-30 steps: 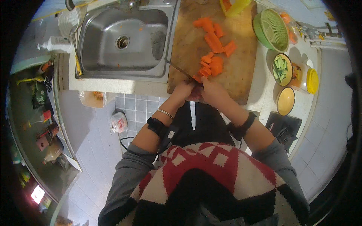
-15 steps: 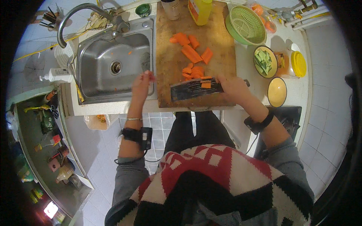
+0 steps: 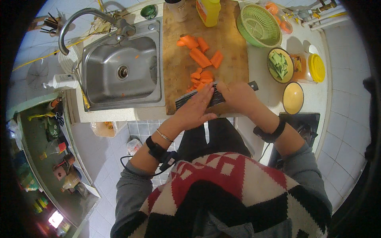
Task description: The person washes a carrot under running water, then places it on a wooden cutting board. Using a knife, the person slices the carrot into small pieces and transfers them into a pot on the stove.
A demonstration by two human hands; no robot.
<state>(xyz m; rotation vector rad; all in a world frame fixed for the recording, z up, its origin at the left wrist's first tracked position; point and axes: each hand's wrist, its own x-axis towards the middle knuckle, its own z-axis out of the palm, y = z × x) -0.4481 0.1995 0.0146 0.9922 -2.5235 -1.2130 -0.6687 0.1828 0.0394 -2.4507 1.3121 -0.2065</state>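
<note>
We see the knife (image 3: pixel 217 98) above the cutting board's (image 3: pixel 234 59) six o'clock edge, its handle pointing between two and three o'clock, its blade towards eight or nine. Our right hand (image 3: pixel 240 96) is wrapped round the handle, whose end sticks out beyond it; our left hand (image 3: pixel 194 110) is unclenched, fingers laid across the broad blade. Sliced carrot (image 3: pixel 205 75) lies just beside the blade, at eleven o'clock from its middle, with thicker carrot chunks (image 3: pixel 200 58) farther towards twelve. We judge the knife stiff and fairly weighty, best held by its handle, with fingertips only on the flat, which may be slick with juice. The slices are probably light, firm and a little slippery, easiest to pinch by their sides.
</note>
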